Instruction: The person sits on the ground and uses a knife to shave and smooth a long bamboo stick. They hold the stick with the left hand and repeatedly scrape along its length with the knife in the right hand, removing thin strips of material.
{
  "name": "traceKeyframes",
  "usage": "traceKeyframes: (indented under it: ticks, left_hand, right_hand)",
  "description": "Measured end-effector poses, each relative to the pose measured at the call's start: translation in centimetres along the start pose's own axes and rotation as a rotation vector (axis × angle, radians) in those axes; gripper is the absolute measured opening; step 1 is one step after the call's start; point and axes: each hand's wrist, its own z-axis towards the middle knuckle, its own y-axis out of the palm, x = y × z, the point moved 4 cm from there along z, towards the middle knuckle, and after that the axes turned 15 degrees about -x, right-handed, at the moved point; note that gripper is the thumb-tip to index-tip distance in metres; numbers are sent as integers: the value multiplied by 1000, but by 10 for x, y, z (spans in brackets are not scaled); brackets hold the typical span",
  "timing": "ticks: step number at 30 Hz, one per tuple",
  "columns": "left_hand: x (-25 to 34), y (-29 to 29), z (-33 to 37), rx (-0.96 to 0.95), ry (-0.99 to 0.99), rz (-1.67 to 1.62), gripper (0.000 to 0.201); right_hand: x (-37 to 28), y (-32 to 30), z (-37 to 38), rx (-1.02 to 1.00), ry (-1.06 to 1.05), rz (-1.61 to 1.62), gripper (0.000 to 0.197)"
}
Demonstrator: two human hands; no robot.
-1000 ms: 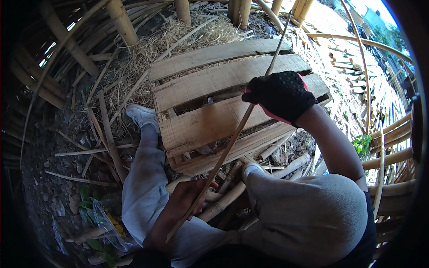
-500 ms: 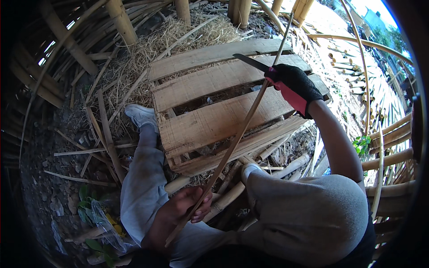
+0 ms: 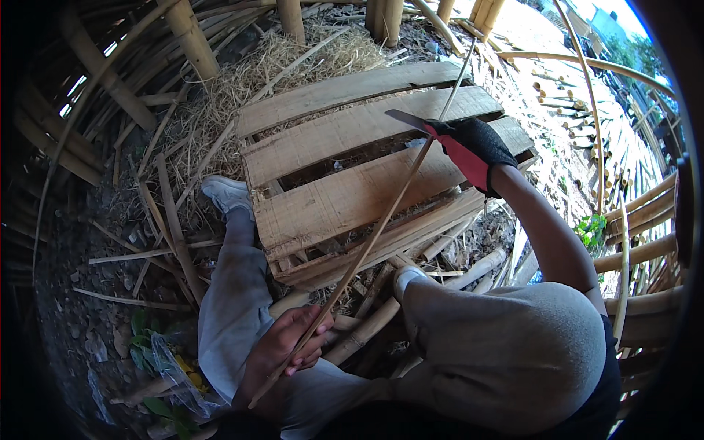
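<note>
1. My bare left hand [image 3: 287, 345] sat nearest, low between my knees in pale grey trousers [image 3: 235, 293], its grip pinched closed around the lower part of a long thin tan bamboo strip [image 3: 367, 246].
2. The strip ran up and to the right, crossing over the weathered wooden slat pallet [image 3: 345, 191] that lay on the straw-littered ground [image 3: 220, 95].
3. My white shoe [image 3: 226, 194] rested against the pallet's left edge.
4. Farther out, my right hand [image 3: 473, 147], in a black and red glove, kept its grip pressed together around a dark-bladed knife [image 3: 405, 119], the blade pointing left, touching the strip.
5. Thick bamboo poles [image 3: 192, 37] stood beyond.
</note>
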Motion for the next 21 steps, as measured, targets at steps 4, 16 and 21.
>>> traceKeyframes:
  ticks: [4,16,21]
  left_hand:
    - [-4,1,1,32,23,-39,42]
    - [-6,5,10,56,24,-92,42]
    - [-5,13,12,81,25,-94,42]
  right_hand:
    - [-21,29,-15,-5,-78,-84,47]
    - [-17,17,2,-230,33,2,55]
    - [-13,31,-3,-202,-102,2,64]
